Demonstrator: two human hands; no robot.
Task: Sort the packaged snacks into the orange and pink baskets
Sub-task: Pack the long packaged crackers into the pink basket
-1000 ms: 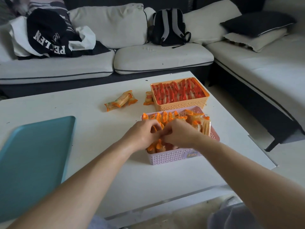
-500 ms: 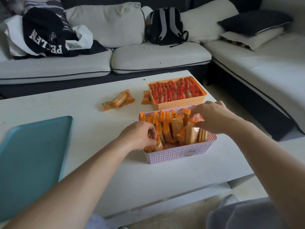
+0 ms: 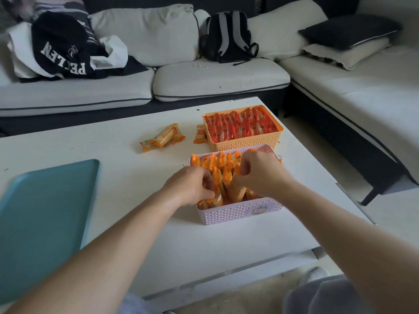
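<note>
Both hands are in the pink basket (image 3: 240, 214): left hand (image 3: 190, 185) curls its fingers round orange snack packs (image 3: 218, 165), right hand (image 3: 260, 175) pinches packs just beside.

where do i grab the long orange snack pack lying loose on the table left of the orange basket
Take the snack pack across its middle, from above, pinching its two long sides. It lies flat and slantwise on the white table, nothing above it, and its crimped ends look thin and floppy.
</note>
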